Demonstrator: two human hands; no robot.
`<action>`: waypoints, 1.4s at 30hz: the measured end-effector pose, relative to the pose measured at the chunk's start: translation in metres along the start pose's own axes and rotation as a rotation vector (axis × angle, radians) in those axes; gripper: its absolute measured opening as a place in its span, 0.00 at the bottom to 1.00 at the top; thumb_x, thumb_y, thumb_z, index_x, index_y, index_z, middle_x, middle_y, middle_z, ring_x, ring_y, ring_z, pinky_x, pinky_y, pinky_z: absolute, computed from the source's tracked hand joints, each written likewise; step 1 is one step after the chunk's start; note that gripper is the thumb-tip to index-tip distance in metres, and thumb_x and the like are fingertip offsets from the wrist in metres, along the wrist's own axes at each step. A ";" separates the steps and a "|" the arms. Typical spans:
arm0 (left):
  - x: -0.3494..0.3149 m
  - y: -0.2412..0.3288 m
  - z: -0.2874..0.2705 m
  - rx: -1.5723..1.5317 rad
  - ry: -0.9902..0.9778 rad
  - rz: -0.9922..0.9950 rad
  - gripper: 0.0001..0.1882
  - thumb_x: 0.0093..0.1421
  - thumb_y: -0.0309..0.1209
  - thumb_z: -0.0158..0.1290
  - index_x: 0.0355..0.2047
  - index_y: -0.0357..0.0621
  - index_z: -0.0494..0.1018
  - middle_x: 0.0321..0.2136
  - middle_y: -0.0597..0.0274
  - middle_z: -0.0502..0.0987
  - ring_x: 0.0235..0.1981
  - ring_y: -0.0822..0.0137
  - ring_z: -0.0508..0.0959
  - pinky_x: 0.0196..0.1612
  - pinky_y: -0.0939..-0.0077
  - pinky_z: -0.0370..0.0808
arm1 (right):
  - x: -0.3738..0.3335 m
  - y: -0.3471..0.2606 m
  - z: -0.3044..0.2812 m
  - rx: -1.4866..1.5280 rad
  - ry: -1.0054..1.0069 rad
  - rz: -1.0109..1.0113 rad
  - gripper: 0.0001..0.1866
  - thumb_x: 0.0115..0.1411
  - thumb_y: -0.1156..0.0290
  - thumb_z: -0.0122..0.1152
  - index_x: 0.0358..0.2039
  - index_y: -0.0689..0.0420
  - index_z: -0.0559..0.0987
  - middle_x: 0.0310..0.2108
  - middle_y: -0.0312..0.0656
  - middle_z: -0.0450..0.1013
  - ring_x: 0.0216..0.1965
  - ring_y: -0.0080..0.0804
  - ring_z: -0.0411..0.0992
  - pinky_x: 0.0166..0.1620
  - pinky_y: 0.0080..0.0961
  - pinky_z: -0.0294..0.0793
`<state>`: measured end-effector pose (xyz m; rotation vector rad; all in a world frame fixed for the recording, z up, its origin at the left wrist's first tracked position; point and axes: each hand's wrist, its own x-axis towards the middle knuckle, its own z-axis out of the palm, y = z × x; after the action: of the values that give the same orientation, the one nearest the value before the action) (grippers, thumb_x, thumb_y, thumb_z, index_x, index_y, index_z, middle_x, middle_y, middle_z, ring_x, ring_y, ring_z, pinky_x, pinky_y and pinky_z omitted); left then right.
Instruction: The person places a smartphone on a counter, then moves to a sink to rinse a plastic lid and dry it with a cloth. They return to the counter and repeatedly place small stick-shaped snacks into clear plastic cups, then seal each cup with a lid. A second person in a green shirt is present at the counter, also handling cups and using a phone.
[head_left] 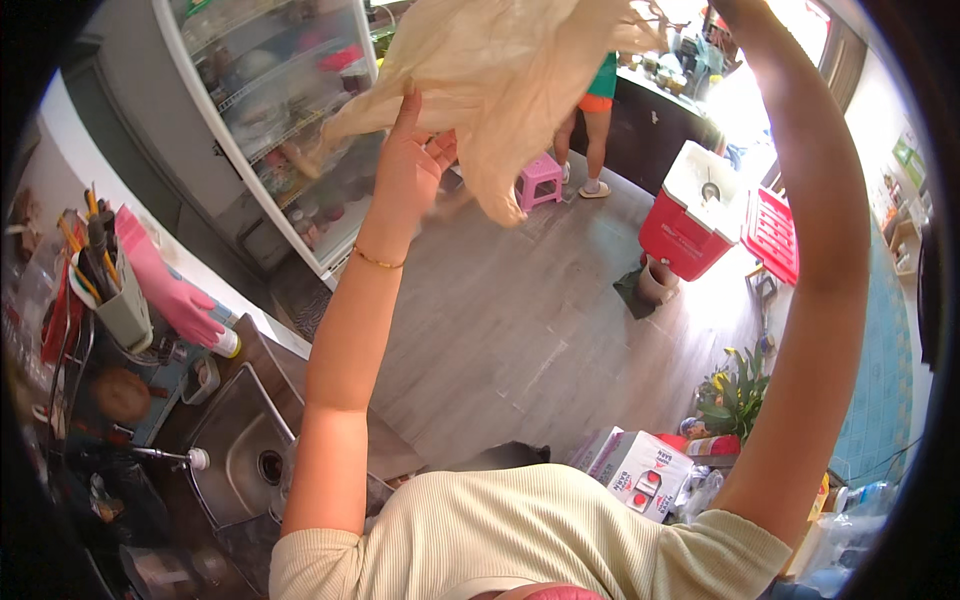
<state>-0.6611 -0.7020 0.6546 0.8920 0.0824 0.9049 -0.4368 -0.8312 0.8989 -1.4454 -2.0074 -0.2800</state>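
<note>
A large, thin cream plastic bag point(490, 70) is spread out in the air at the top, wrinkled and partly cut off by the upper edge. My left hand point(415, 160) is raised against its lower left part. The thumb points up and stands apart from the loosely bent fingers, so the hand looks open, touching the bag without a visible grip. My right arm reaches up along the right side, and its hand lies beyond the top edge. Whether that hand holds the bag is out of sight.
Left stands a glass-door fridge point(290, 130) with stocked shelves; below are a steel sink point(230, 470) and pink rubber gloves point(170, 280). A pink stool point(540, 182) and another person's legs point(597, 140) are ahead. A red cooler point(685, 225), cartons point(640, 475) and a plant point(735, 395) stand right.
</note>
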 end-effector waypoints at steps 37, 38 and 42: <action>-0.162 -0.068 -0.339 1.495 0.410 0.088 0.12 0.59 0.31 0.55 0.41 0.38 0.70 0.35 0.60 0.73 0.33 0.73 0.72 0.35 0.77 0.72 | -0.329 -0.006 0.455 1.663 0.294 1.250 0.21 0.66 0.58 0.48 0.55 0.55 0.69 0.50 0.38 0.70 0.49 0.26 0.68 0.52 0.30 0.69; -0.160 -0.105 -0.333 1.527 0.438 0.178 0.16 0.58 0.32 0.56 0.44 0.38 0.69 0.38 0.59 0.72 0.36 0.72 0.73 0.35 0.76 0.72 | -0.344 -0.001 0.451 1.551 0.227 1.289 0.22 0.67 0.58 0.45 0.57 0.54 0.67 0.51 0.38 0.69 0.51 0.27 0.66 0.53 0.30 0.68; -0.121 -0.218 -0.189 1.036 0.093 -0.358 0.24 0.55 0.35 0.60 0.50 0.38 0.67 0.45 0.56 0.70 0.41 0.68 0.73 0.41 0.73 0.74 | -0.365 0.014 0.418 1.321 -0.083 1.344 0.33 0.64 0.43 0.39 0.64 0.49 0.58 0.58 0.43 0.60 0.49 0.38 0.67 0.42 0.34 0.74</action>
<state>-0.6757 -0.7318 0.3436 1.7171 0.8211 0.5277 -0.5103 -0.8926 0.3526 -1.3956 -0.4835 1.3701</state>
